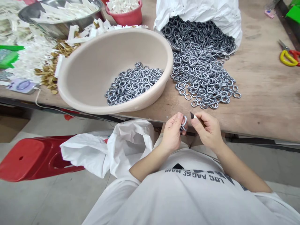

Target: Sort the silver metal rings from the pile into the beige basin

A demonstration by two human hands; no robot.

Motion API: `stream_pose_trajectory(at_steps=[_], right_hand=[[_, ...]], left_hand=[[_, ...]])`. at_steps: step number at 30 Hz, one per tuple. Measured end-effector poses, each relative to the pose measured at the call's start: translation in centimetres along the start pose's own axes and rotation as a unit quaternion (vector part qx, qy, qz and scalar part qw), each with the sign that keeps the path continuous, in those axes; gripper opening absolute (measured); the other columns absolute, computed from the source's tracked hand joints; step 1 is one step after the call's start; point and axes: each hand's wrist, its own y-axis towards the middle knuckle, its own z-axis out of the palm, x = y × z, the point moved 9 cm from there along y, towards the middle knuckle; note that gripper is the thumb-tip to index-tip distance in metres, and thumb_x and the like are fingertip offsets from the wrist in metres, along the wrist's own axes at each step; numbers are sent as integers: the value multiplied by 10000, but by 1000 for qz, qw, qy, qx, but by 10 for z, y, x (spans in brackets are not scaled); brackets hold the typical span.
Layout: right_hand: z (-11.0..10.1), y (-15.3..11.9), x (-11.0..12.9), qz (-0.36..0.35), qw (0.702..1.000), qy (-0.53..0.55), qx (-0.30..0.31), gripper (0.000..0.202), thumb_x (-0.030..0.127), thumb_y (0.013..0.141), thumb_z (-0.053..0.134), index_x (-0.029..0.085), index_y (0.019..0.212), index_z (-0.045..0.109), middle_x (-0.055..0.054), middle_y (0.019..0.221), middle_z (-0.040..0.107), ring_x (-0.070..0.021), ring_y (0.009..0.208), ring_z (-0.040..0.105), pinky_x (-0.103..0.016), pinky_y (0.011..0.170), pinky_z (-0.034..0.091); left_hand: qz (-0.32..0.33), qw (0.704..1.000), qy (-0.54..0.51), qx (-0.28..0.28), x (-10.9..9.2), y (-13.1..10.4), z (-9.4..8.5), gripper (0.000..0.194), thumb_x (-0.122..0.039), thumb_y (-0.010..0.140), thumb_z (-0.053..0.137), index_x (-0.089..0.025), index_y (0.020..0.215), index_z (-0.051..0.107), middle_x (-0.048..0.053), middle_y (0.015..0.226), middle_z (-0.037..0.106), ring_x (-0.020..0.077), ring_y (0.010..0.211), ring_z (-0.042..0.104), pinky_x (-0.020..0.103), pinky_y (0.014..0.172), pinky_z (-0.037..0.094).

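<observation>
My left hand [172, 131] is closed around a few grey rings [184, 122], which show at its fingertips just off the table's front edge. Close beside it, my right hand [208, 129] grips a small blade-like tool [192, 115] with a dark pointed tip; its other end is hidden in my fingers. Past my hands lies a loose heap of grey rings [203, 75], spilling from the mouth of a white woven sack [199, 7]. A large beige basin [77, 62], tilted toward me, has more such rings [136, 82] in its lower right part.
Scissors [289, 57] with yellow and red handles lie at the right. White strips and brown pieces [48, 72] crowd the left, near a metal bowl [61, 26] and a red tub [128, 17]. Below are an open white sack [131, 140] and a red stool [25, 159].
</observation>
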Motion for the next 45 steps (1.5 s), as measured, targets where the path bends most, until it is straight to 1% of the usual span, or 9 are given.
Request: stream_pose_trajectory(at_steps=[8, 21, 26, 28, 30, 34, 38, 43, 45], right_hand=[[9, -5, 16, -79, 993, -75, 42, 221, 337, 945, 626, 198, 774, 604, 28, 658, 527, -116, 622, 476, -268, 602, 339], [16, -7, 19, -61, 990, -96, 78, 314, 390, 961, 584, 206, 715, 647, -4, 683, 609, -134, 647, 526, -282, 632, 359], [-12, 6, -13, 30, 996, -89, 4, 327, 419, 978, 555, 200, 740, 605, 31, 625, 518, -117, 596, 466, -272, 593, 334], [-22, 7, -14, 33, 997, -70, -29, 314, 412, 980, 552, 202, 749, 587, 38, 613, 486, -116, 585, 444, -269, 580, 329], [-19, 3, 0, -7, 998, -59, -21, 277, 383, 968, 578, 202, 758, 587, 38, 622, 496, -113, 583, 449, -266, 580, 334], [7, -10, 30, -92, 990, -85, 62, 274, 363, 946, 607, 202, 725, 602, 23, 639, 539, -114, 584, 475, -273, 584, 341], [0, 3, 15, -56, 986, -153, 35, 302, 445, 968, 559, 208, 799, 638, -5, 683, 604, -142, 629, 528, -284, 605, 357], [-8, 29, -21, 20, 926, -374, 36, 339, 454, 927, 616, 227, 1172, 672, -93, 1042, 720, -236, 814, 637, -316, 629, 352], [-1, 32, -25, 23, 902, -427, 61, 302, 377, 931, 610, 236, 1190, 674, -104, 1073, 712, -243, 814, 642, -320, 611, 326]], left_hand=[[-5, 1000, -16, -26, -1, -2, -3, 463, -557, 881, 627, -170, 675, 478, -42, 617, 411, 64, 500, 360, 196, 437, 280], [-34, 999, -29, -19, 4, -5, 1, 480, -579, 845, 663, -163, 671, 499, -47, 602, 406, 58, 483, 365, 208, 447, 274], [-33, 998, 3, 59, 4, -16, 14, 498, -562, 883, 618, -168, 616, 474, -22, 563, 439, 76, 490, 387, 221, 455, 295], [-37, 997, -8, 74, 2, -17, 18, 501, -554, 891, 610, -170, 609, 456, -21, 573, 432, 73, 488, 373, 223, 454, 286], [-38, 998, -32, 48, 0, -14, 15, 489, -542, 882, 628, -173, 619, 445, -32, 587, 408, 68, 486, 353, 218, 443, 270], [-30, 999, -37, -6, -2, -9, 6, 476, -553, 867, 646, -171, 647, 465, -39, 609, 402, 64, 505, 362, 210, 456, 295], [-45, 998, -42, -4, 0, -8, 4, 457, -532, 868, 653, -170, 656, 472, -38, 603, 420, 60, 489, 382, 205, 446, 297], [-77, 993, -85, 15, 4, -7, 2, 345, -436, 868, 658, -157, 710, 531, -32, 654, 480, 49, 464, 430, 199, 434, 316], [-91, 991, -97, 15, 5, -6, 0, 264, -404, 851, 664, -150, 805, 606, -29, 673, 508, 54, 465, 458, 202, 435, 340]])
